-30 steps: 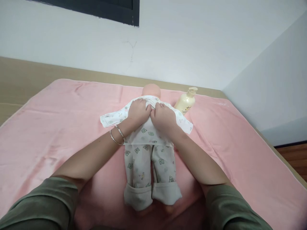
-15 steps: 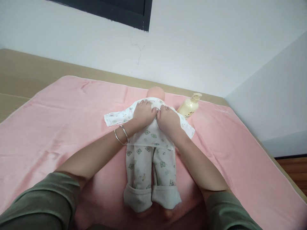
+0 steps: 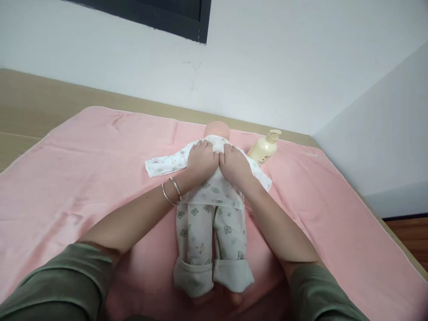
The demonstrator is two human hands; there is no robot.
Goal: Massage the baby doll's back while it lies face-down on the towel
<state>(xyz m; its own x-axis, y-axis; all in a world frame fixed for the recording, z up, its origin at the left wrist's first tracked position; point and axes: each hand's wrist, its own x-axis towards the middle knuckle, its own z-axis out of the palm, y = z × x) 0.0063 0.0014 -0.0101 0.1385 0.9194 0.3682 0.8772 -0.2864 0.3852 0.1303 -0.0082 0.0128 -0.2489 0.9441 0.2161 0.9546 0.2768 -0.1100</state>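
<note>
A baby doll in white clothes printed with small bears lies stretched out, its bare round head [image 3: 217,129] at the far end and no face showing. My left hand [image 3: 202,161] rests on the left of the doll's white top [image 3: 214,192], fingers laid flat and pointing away. Beside it, my right hand [image 3: 235,164] lies on the right half of the top, likewise with fingers extended. The thumbs meet or nearly meet in the middle. Below, the printed trousers [image 3: 200,232] have rolled-up cuffs, and the feet are in shadow.
A pale yellow pump bottle [image 3: 264,149] leans or lies by the doll's right-hand sleeve. Under everything is a pink blanket [image 3: 100,156] on a wooden surface [image 3: 43,91]. A white wall [image 3: 254,67] with a dark frame [image 3: 180,20] rises behind.
Both hands stay on the doll's top. My left hand has shifted slightly right, and my right hand's fingers lie a little flatter. The doll and bottle are as before.
</note>
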